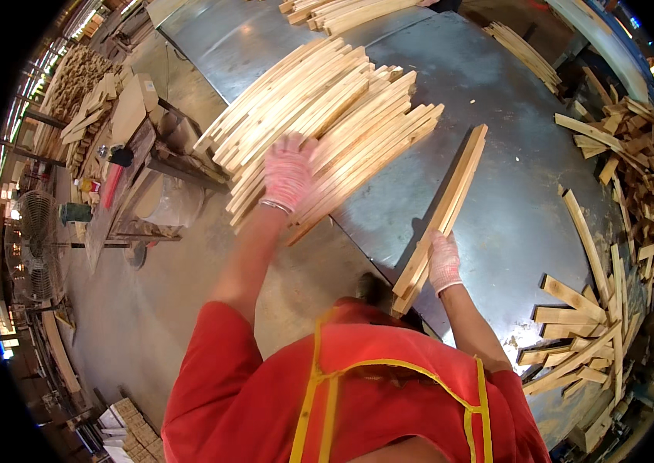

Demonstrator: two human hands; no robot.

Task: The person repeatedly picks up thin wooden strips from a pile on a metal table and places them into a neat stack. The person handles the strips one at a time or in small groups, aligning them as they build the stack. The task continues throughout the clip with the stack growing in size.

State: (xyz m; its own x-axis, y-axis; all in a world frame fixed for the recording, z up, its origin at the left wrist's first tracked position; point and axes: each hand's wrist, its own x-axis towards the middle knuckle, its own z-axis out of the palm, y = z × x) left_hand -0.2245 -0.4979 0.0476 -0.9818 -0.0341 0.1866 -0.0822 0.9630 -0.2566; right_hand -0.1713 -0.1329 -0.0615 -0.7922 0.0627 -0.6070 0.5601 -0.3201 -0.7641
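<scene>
Right hand (444, 266), gloved: closed around the held strips (443, 212), at least two narrow wooden lengths, gripped nearer the person's end; a dark shadow lies along them on the metal table (531, 208).

Left hand (290, 171), gloved: laid over the broad pile of strips (331, 100), blurred; I cannot tell whether its fingers are clamped on any piece.

Risks, as I judge them. Pile: near ends jut past the table edge above the floor (188, 301); a sideways push could tip the outer pieces off. Held strips: caught toward one end, so the far end could dip or the lengths slide out of line. Gloves: splinters or pinching between loose edges seem possible.

Obscured. Right fingers: partly hidden by the wood and hand; I cannot confirm the count held. Left fingertips: smeared. Pile's lower layers: covered. Far stack (350, 15): cut off at the top edge; a dark shape (444, 5) beside it, too little showing to identify.
</scene>
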